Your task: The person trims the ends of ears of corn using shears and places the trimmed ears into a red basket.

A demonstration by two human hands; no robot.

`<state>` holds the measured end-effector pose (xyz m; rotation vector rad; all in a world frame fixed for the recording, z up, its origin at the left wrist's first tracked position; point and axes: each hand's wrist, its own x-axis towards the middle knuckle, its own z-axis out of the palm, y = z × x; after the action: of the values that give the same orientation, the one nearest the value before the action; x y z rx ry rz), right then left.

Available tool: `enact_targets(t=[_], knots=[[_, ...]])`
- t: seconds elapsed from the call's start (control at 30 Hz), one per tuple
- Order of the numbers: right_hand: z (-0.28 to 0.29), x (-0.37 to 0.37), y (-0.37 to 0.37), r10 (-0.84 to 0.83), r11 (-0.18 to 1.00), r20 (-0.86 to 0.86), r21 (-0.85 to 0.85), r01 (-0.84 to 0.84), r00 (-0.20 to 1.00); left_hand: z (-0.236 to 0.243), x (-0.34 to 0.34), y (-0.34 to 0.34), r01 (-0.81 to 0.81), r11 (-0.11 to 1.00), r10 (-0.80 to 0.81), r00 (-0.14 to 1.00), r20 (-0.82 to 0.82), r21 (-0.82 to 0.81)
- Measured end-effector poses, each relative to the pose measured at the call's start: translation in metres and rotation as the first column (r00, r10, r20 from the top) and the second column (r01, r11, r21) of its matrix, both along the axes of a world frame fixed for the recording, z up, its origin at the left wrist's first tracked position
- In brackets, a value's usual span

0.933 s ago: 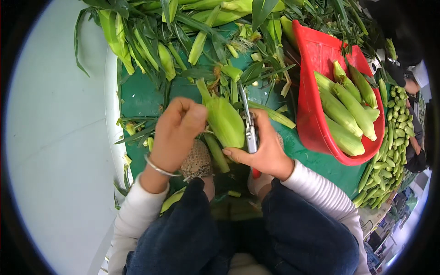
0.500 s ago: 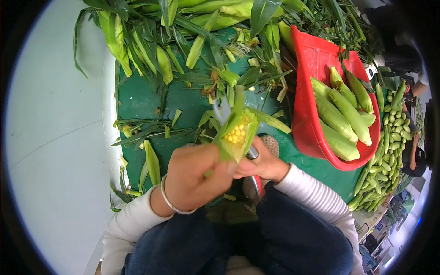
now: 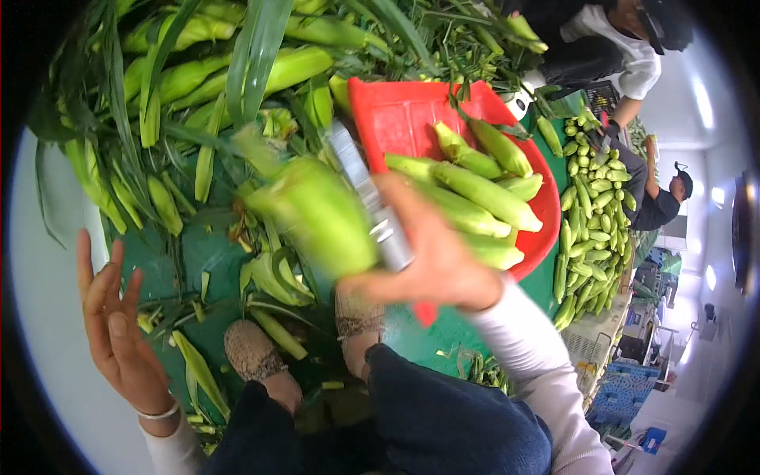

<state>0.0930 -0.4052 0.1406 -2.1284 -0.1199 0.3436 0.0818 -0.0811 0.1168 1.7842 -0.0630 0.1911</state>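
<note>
My right hand (image 3: pixel 435 257) is closed around a knife (image 3: pixel 360 174) with a wide metal blade and a red handle end. Blurred by motion, a green-husked ear of corn (image 3: pixel 324 218) lies against the blade's left side, its lower end at my right thumb. Whether the thumb grips it, I cannot tell. My left hand (image 3: pixel 123 340), a bracelet at its wrist, is raised at the left with fingers spread and holds nothing. Just beyond my right hand, a red plastic scoop-shaped basket (image 3: pixel 388 107) holds several ears of corn (image 3: pixel 475 194) in pale green husks.
Leafy corn (image 3: pixel 261 71) is heaped at the far left. Husk scraps (image 3: pixel 277 277) litter the green floor (image 3: pixel 412 340) around my feet. Many trimmed ears (image 3: pixel 594 237) form a pile at the right, with two people (image 3: pixel 633 71) working near it.
My left hand has let go of the corn and swung left, opening. My right hand has moved up with the knife. The view has shifted right, bringing other people into sight.
</note>
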Motion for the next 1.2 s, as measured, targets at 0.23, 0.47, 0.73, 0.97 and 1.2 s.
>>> enact_targets(t=[0.23, 0.47, 0.73, 0.97, 1.2], knots=[[-0.044, 0.070, -0.190, 0.158, 0.245, 0.272, -0.942, 0.229, 0.949, -0.061, 0.029, 0.039, 0.015, 0.988, 0.020, 0.974, -0.226, 0.152], [-0.100, 0.070, -0.212, -0.043, 0.226, 0.062, -0.972, 0.070, 0.997, -0.070, 0.124, 0.057, -0.011, 0.972, 0.029, 0.997, -0.073, 0.236], [-0.063, 0.097, -0.200, -0.094, 0.451, -0.158, -0.887, -0.100, 0.983, 0.019, 0.291, 0.030, -0.243, 0.955, 0.153, 0.894, 0.421, 0.171], [-0.102, 0.089, -0.185, -0.047, 0.438, 0.028, -0.898, 0.046, 0.999, 0.072, 0.382, 0.053, -0.467, 0.473, -0.097, 0.815, 0.571, 0.747], [-0.127, 0.057, -0.196, -0.127, 0.841, 0.214, -0.495, 0.219, 0.969, 0.057, 0.411, 0.003, -0.550, 0.425, -0.188, 0.724, 0.664, 0.719]])
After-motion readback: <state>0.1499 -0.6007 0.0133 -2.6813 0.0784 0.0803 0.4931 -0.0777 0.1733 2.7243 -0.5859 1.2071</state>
